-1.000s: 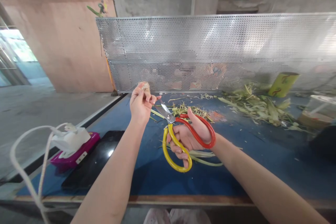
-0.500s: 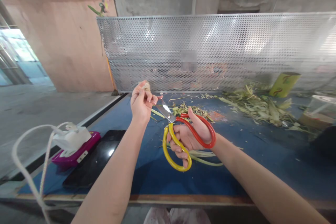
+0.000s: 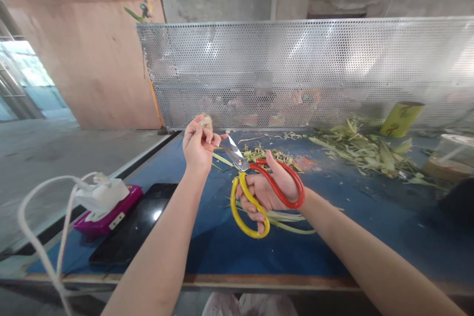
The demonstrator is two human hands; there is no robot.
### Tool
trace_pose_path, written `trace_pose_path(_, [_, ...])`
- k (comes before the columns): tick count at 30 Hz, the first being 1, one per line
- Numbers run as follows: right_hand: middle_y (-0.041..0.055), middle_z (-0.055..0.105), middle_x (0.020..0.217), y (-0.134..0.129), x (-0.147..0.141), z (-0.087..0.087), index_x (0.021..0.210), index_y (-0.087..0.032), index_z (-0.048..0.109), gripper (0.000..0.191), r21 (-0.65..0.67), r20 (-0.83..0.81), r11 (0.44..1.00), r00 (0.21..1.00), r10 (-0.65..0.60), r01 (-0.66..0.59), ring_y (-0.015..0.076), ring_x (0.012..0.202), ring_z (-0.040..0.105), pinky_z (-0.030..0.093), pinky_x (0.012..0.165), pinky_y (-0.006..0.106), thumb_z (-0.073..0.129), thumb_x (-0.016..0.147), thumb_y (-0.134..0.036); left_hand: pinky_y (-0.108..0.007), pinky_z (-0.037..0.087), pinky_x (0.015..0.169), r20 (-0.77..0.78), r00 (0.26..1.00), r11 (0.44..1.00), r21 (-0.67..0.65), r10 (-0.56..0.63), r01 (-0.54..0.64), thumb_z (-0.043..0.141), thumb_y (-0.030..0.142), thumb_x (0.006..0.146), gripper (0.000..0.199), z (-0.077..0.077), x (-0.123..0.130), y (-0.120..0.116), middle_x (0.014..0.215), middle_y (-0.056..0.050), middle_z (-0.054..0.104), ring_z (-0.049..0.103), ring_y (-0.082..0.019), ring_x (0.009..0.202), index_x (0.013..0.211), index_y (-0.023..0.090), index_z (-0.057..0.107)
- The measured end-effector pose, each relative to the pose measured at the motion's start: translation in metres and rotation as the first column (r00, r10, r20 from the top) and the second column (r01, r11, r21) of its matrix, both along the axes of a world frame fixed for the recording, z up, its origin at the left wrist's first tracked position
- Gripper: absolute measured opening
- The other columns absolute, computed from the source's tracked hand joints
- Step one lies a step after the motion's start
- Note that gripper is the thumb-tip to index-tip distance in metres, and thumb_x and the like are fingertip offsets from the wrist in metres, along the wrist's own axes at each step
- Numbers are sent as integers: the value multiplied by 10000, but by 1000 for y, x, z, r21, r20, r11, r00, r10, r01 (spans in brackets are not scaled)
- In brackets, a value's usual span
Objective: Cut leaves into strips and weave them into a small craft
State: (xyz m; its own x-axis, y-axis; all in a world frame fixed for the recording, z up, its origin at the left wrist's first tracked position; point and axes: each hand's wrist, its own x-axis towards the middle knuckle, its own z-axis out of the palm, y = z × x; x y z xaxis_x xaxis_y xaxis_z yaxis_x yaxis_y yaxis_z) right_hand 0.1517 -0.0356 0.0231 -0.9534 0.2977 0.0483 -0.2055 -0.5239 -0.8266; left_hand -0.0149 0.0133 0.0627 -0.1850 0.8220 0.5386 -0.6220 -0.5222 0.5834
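My left hand (image 3: 200, 144) is closed round a small pale, dried-looking piece (image 3: 206, 121), which shows above its fingers. To the right, my right hand (image 3: 264, 190) holds scissors (image 3: 240, 162) with one red and one yellow handle. My thumb is in the red loop and my fingers are in the yellow one. The blades are partly apart and point up and left, their tips close to my left fingertips. Below and behind them lie green trimmings (image 3: 268, 155) and long pale stalks (image 3: 289, 222) on the blue table (image 3: 218, 252).
At the left are a magenta power strip (image 3: 96, 227) with white plugs and cables, and a black tablet (image 3: 129, 227). Leaf husks (image 3: 363, 150), a yellow-green tube (image 3: 402, 118) and a clear cup (image 3: 452, 155) occupy the right. A perforated metal panel (image 3: 229, 59) stands behind.
The scissor blades have opened wider and the yellow handle has shifted slightly up. My left hand has hardly moved.
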Motion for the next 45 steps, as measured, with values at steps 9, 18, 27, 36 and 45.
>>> trace_pose_path(9, [89,511,684,1,-1,-1,838,-122,397,798,-2,-20,1000,1000,-20,20,159,530,478,452,533,423,-77,655,-739,-243,448,490,-36,999,997,78,-22,25,326,76,829,259,-3,3,-2,346,81,358,366,-70,309,867,176,562])
trace_pose_path(18, [87,515,675,1,-2,-2,830,-124,403,810,36,-17,996,996,-86,86,156,550,486,459,555,410,-86,645,-743,-319,481,569,-27,996,990,108,-89,92,294,81,822,326,-5,2,-2,346,71,344,375,-82,322,853,189,599])
trace_pose_path(27, [70,499,655,2,-2,-2,836,-123,413,816,103,-88,982,985,-151,159,160,535,486,459,511,403,-89,648,-739,-403,470,713,83,995,998,31,-63,60,342,85,808,257,-8,4,3,350,82,351,450,-92,386,815,169,585])
trace_pose_path(36, [73,501,664,-2,-4,0,869,-108,437,843,142,-126,970,975,-182,199,154,518,481,455,451,369,-106,660,-717,-392,449,641,131,991,987,-152,-34,54,304,63,787,260,-11,2,8,360,72,366,459,-114,407,849,190,522])
trace_pose_path(45, [43,481,593,-1,-4,1,889,-108,443,834,188,-146,939,954,-264,288,139,472,475,430,363,293,-114,685,-694,-215,334,458,138,990,973,-221,-37,68,326,38,787,227,-10,1,10,357,100,259,273,-54,317,817,188,494])
